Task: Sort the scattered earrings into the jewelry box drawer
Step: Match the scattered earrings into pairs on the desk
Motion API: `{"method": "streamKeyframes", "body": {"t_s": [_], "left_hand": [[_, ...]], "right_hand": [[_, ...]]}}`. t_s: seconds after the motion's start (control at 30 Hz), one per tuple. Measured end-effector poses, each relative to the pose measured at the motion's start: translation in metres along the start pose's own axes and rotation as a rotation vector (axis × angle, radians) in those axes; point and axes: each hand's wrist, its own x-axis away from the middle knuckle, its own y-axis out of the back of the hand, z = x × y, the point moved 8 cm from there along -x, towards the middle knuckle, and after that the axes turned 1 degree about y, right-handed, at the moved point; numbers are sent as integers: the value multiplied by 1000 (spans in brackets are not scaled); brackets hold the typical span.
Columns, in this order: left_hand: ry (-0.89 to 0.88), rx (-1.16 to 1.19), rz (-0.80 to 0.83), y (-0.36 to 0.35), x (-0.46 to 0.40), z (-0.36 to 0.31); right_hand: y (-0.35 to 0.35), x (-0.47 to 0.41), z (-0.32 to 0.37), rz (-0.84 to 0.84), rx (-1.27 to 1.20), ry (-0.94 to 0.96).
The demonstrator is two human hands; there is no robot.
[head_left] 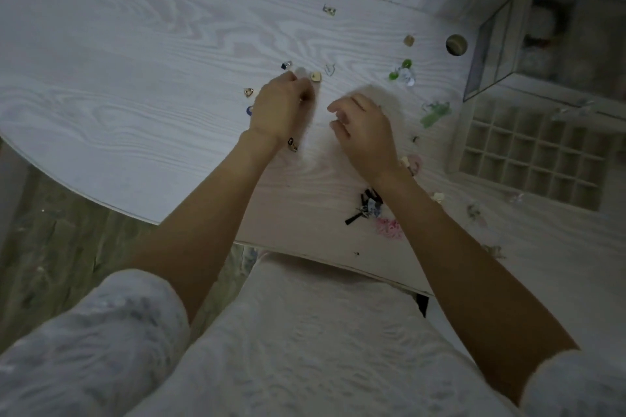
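Observation:
Several earrings lie scattered on the white wood-grain table (135,85). My left hand (281,105) is knuckles-up with its fingers curled down onto the table, fingertips beside a cream square earring (316,76); whether it pinches anything is hidden. A gold heart earring (249,92) and a blue one (287,65) lie close to it. My right hand (364,125) hovers beside it, fingers loosely curled, holding nothing that I can see. The open drawer (531,152), a grid of small compartments, sits on the table at the right.
The glass jewelry box (508,44) stands behind the drawer at the back right, a round bead (456,44) beside it. Green earrings (404,71), a green leaf piece (435,113), a black tassel earring (367,206) and a pink one (389,228) lie around my right arm.

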Motion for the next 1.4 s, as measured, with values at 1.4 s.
{"method": "streamKeyframes", "body": {"t_s": [1.4], "left_hand": [[149, 320, -98, -59, 126, -36]], "right_hand": [[-6, 81, -14, 211, 321, -86]]}}
